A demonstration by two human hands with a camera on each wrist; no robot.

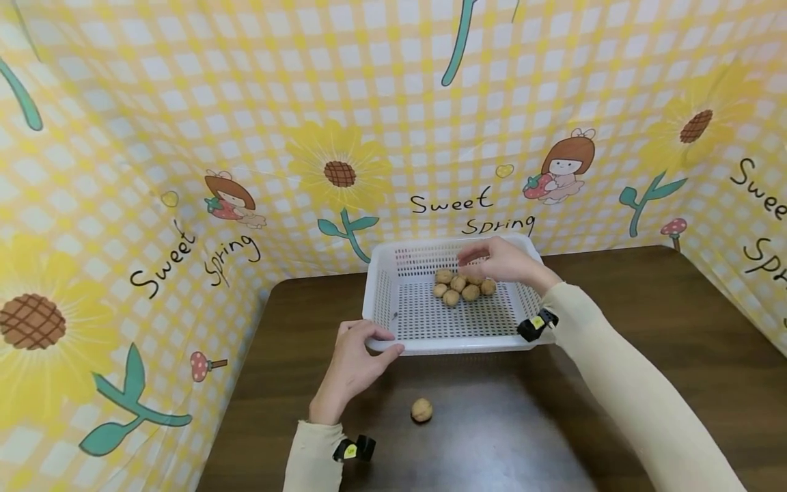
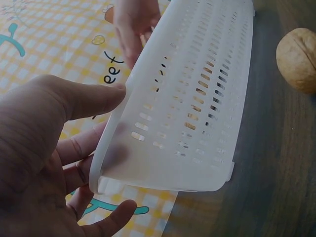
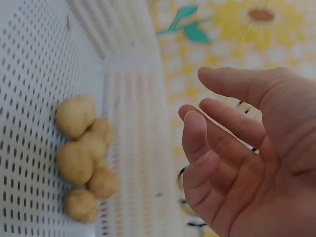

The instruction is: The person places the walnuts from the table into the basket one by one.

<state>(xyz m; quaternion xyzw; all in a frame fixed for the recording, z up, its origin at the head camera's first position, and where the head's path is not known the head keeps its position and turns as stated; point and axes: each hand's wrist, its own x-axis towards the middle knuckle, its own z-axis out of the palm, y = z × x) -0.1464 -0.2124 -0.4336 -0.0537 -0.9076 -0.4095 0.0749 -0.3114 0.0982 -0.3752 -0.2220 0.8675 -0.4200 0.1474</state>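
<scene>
A white perforated plastic basket (image 1: 455, 346) stands at the back of the table, with several walnuts (image 1: 451, 298) grouped inside. My left hand (image 1: 356, 355) grips its near left corner; in the left wrist view the thumb lies on the rim (image 2: 109, 140) and the fingers are behind it. Over the walnuts, towards the far wall of the basket, is my right hand (image 1: 501, 260). Its fingers are loosely bent and hold nothing in the right wrist view, where the palm (image 3: 276, 182) shows bare. One loose walnut (image 1: 421, 410) lies on the table in front of the basket.
The dark wooden table (image 1: 295, 383) reaches back to a yellow checked cloth (image 1: 258, 109) printed with flowers, which hangs behind and at both sides. Black wrist cameras (image 1: 356, 448) are strapped to both wrists over pale sleeves.
</scene>
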